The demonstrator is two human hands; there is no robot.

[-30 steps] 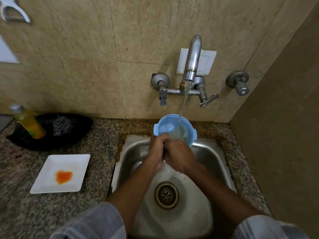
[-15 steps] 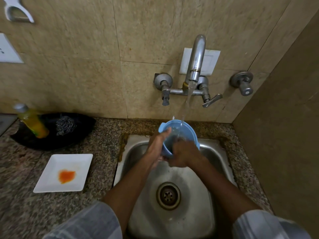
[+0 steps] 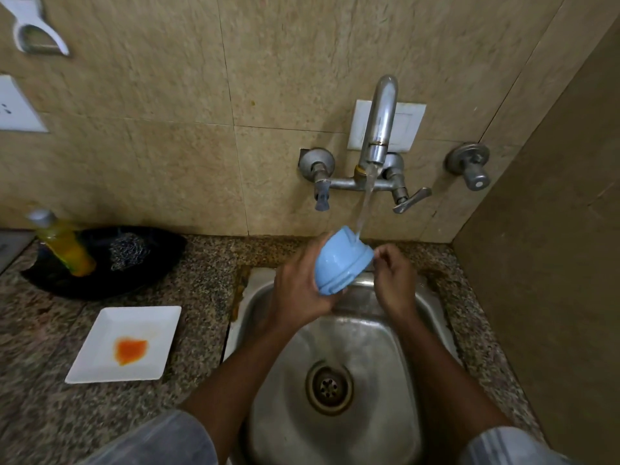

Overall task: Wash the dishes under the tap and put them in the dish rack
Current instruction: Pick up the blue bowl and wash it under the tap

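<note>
Pale blue plastic bowl: turned bottom-up and tilted, so its inside is hidden; part of its left wall sits behind the left hand.
Right hand: fingertips curl at the bowl's rim; whether they grip it or only touch cannot be told.
White wall-mounted holder: cut off by the top and left edges.
White switch plate on the wall: cut by the left edge.
Yellow liquid bottle with grey cap: blurred, label unreadable.
Steel wire scrubber: blurred, strands not distinguishable.
Stainless steel sink: near rim hidden by forearms and the bottom edge.
Striped grey sleeves: cut off at the bottom edge.
</note>
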